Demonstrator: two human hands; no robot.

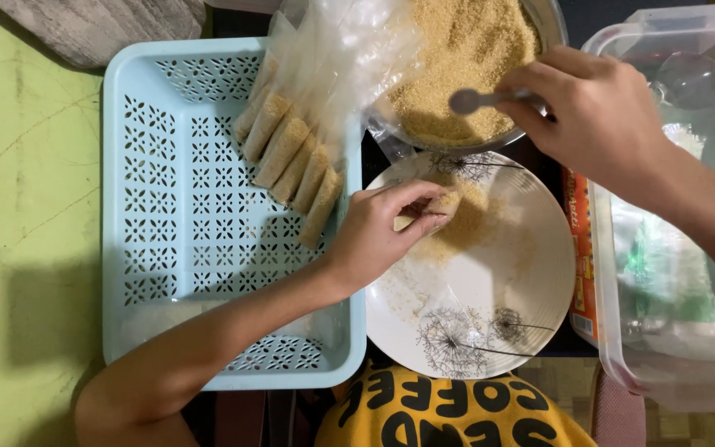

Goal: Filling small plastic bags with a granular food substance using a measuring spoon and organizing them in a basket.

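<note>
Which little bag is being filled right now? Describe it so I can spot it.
Start at the white plate beside the blue basket. Over it, the left hand pinches a small clear bag. Unlike the filled bags lined up in the basket, it is held.

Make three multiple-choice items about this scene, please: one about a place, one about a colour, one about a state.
1. Where do the filled small bags lie?
A. in the perforated basket
B. on the plate
C. in the clear box

2. Which colour is the basket?
A. red
B. light blue
C. black

3. What is the state of the spoon in the right hand?
A. heaped with crumbs
B. lying on the plate
C. held over the bowl, its scoop looking empty

Answers:
1 A: the bags lean in a row against the basket's upper right corner.
2 B: its walls and floor are pale blue.
3 C: the grey scoop shows no crumbs, while the left hand holds a small bag over the white plate.
</note>
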